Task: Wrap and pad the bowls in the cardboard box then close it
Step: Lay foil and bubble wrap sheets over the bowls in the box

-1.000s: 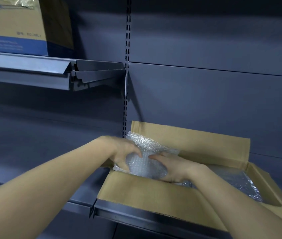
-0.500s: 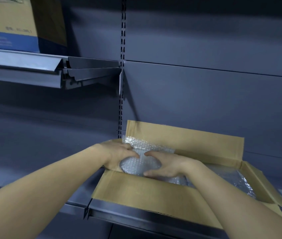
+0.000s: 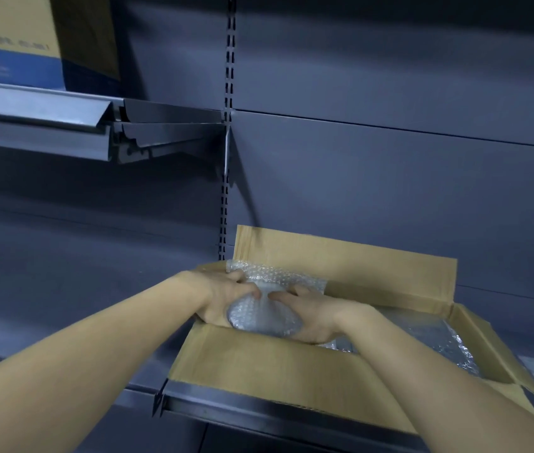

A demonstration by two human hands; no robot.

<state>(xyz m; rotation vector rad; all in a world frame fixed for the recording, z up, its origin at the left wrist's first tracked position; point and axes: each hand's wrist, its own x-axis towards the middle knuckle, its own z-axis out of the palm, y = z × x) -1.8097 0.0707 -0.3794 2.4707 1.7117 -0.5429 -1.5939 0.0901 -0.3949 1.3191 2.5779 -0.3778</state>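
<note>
An open cardboard box (image 3: 341, 256) stands on a dark metal shelf, its flaps turned up and out. Over its left end I hold a round bundle in bubble wrap (image 3: 259, 313), the shape of a bowl, though the bowl itself is hidden by the wrap. My left hand (image 3: 223, 295) grips the bundle's left side, fingers curled over the top. My right hand (image 3: 311, 317) grips its right side, fingers pressing the wrap inward. Loose wrap (image 3: 278, 273) sticks up behind the bundle. More bubble wrap (image 3: 432, 335) lines the box's right half.
The shelf's front rail (image 3: 259, 410) runs just below the box's near flap. A higher shelf (image 3: 46, 109) at the upper left carries a brown and blue carton (image 3: 30, 37). A slotted upright (image 3: 228, 125) and grey back panels stand behind the box.
Both hands have lowered the wrapped bundle toward the box's left end and closed tighter round it, gathering the wrap at the top. The view has shifted slightly.
</note>
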